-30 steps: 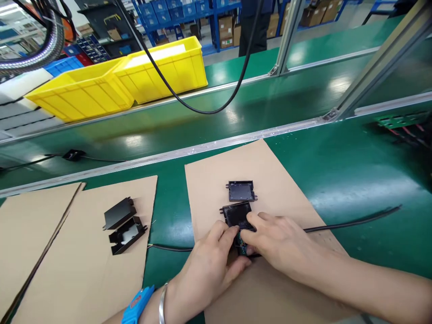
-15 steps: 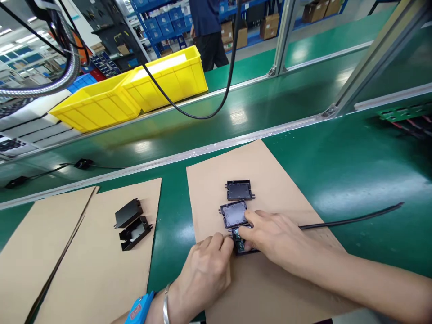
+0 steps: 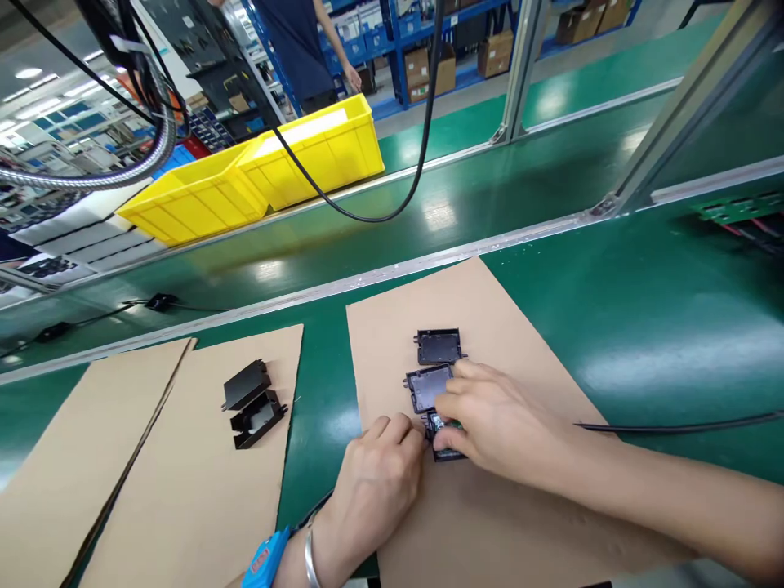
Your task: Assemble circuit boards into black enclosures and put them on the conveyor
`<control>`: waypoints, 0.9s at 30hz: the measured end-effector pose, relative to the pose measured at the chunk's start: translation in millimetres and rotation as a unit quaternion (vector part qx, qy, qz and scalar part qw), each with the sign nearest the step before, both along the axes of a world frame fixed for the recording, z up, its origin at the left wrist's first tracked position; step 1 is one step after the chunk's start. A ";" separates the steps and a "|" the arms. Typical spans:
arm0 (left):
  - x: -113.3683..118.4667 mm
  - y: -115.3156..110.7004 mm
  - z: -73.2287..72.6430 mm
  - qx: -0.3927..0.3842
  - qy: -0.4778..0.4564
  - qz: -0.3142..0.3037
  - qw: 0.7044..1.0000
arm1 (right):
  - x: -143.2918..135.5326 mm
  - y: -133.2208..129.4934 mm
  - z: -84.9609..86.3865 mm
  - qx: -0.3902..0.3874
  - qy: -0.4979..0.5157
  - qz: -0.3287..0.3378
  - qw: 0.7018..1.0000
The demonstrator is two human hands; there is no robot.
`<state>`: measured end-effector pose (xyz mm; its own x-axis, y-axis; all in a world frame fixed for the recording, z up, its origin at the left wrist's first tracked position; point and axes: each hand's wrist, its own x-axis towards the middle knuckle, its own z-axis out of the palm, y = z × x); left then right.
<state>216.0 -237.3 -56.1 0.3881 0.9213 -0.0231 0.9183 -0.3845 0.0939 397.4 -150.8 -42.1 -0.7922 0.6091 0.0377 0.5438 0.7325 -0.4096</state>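
Observation:
A small black plastic case half (image 3: 450,456) lies on the cardboard with a circuit board (image 3: 437,422) in it. My right hand (image 3: 490,412) reaches over it from the right, thumb and fingers closed on the board, hiding much of it. My left hand (image 3: 383,465) is curled at the case's left edge; its fingertips and whatever they grip are hidden. A black cable (image 3: 315,508) shows beside my left wrist. Just above, touching or nearly touching, lies an open black case half (image 3: 429,388), with another case half (image 3: 438,347) beyond it.
Two more black case parts (image 3: 247,384) rest on the left cardboard sheet (image 3: 184,482). Another black cable (image 3: 686,427) runs right from behind my right wrist. Yellow bins (image 3: 318,155) stand beyond the metal rail (image 3: 392,271). A hanging cable (image 3: 422,151) loops overhead. A person (image 3: 294,49) stands behind the bins.
My right fingers have shifted slightly and bent more over the board. The cable on the right now reaches farther right. A black cable has come into view by my left wrist. The person behind moved left.

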 end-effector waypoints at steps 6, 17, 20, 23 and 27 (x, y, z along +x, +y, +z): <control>-11.2 4.1 -13.9 0.027 -0.100 -0.034 0.994 | -25.4 3.7 -3.6 0.040 -0.051 0.037 0.997; 0.1 7.4 17.0 -0.044 -0.148 -0.168 0.974 | 40.4 -1.5 9.7 -0.012 0.060 0.003 0.998; 8.8 9.3 7.1 -0.030 -0.122 -0.216 0.968 | 50.3 -10.5 -0.9 -0.035 0.028 -0.015 0.999; 10.6 12.6 -5.0 0.011 -0.090 -0.223 0.971 | 49.0 -14.2 -11.9 -0.046 0.013 -0.023 0.999; 4.5 20.5 -8.8 0.019 -0.094 -0.247 0.964 | 45.1 -10.5 -16.0 -0.051 0.007 -0.004 0.999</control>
